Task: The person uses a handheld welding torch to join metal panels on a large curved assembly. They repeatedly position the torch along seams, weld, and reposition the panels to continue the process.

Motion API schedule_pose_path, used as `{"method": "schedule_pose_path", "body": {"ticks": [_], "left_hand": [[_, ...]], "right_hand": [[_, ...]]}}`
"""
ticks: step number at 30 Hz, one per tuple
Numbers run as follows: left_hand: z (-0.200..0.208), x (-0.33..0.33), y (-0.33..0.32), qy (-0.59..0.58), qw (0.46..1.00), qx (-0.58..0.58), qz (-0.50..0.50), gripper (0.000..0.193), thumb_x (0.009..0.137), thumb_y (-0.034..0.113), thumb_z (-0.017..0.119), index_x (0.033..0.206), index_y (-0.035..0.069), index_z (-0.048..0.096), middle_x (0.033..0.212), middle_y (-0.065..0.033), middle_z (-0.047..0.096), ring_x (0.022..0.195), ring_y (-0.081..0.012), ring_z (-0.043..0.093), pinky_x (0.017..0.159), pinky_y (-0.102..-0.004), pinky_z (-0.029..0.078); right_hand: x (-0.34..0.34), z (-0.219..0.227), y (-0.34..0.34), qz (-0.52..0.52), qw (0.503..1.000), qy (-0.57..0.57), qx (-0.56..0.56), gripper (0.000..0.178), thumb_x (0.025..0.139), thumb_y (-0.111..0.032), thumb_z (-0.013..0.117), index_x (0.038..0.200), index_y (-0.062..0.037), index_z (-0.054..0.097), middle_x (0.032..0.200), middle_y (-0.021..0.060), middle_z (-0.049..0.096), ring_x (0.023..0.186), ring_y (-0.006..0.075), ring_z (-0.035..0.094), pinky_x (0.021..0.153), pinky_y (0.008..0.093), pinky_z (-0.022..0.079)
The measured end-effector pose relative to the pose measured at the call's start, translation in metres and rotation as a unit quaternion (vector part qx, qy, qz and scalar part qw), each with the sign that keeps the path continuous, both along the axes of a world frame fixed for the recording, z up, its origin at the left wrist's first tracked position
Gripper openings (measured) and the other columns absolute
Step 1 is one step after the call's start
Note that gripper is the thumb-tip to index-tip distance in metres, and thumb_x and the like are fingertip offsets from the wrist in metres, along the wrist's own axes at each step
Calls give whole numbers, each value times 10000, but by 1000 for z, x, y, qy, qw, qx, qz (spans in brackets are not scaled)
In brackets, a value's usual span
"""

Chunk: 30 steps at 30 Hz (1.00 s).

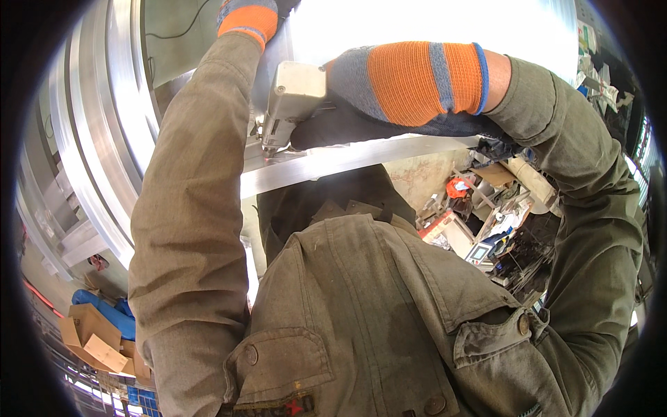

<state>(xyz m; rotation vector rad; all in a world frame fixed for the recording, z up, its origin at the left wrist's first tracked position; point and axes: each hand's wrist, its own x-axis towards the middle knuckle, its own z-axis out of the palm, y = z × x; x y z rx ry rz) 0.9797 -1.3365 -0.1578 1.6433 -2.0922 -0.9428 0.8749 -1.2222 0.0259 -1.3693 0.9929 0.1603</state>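
Note:
My right hand (403, 87), in an orange and grey knit glove with a dark palm, is closed around a boxy cream-coloured power tool (299, 90). The tool's metal lower end meets the work close to a shiny metal bar (368, 160) that crosses in front of my body. What exactly its tip touches is too small to make out. At the top edge, my left hand (249, 21) wears a matching glove and reaches far forward beside a bright metal surface. Its fingers are mostly cut off by the picture's edge, so their grip is hidden.
Long silvery metal profiles (97, 118) run along the left. Below them lie an open cardboard box (94, 337) and a blue rolled item (104, 313). On the right, beyond the bar, are a cluttered bench with a small screen (478, 252) and an orange object (456, 187). Glare washes out the top.

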Motion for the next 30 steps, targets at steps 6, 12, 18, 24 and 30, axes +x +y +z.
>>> {"method": "schedule_pose_path", "body": {"ticks": [6,12,18,24,30], "left_hand": [[-6,2,-3,-20,1000,12,-19,946,799,454,842,1441,-141,483,1402,-366,603,1324,-464,603,1118,-464,495],[-21,5,-6,-52,997,21,-49,847,828,428,804,1409,-119,519,1372,-342,626,1296,-449,623,1098,-466,506],[-44,10,-10,-105,989,25,-101,751,857,403,767,1376,-97,554,1342,-318,649,1268,-433,642,1078,-468,518],[-71,14,-14,-171,969,16,-177,658,887,377,729,1343,-75,590,1313,-295,672,1240,-418,661,1057,-471,530],[-90,16,-15,-222,944,-1,-243,569,916,351,691,1311,-53,625,1283,-271,695,1212,-403,680,1037,-473,542]], "right_hand": [[5,-2,0,-7,999,11,42,397,1086,-349,615,1313,-33,697,1203,239,758,1119,356,731,990,430,541],[-10,-28,17,-25,998,-55,-5,396,1078,-357,628,1320,-52,701,1189,220,763,1102,340,734,975,424,547],[-9,-28,19,-39,997,-60,-8,397,1069,-365,641,1326,-70,705,1176,201,767,1085,323,737,960,419,553],[-12,-30,22,-51,997,-63,-5,398,1061,-374,654,1333,-88,709,1163,182,771,1067,307,741,945,413,559],[-13,-28,24,-65,996,-65,-5,401,1052,-382,666,1340,-107,713,1150,163,775,1050,291,744,930,407,565]]}}
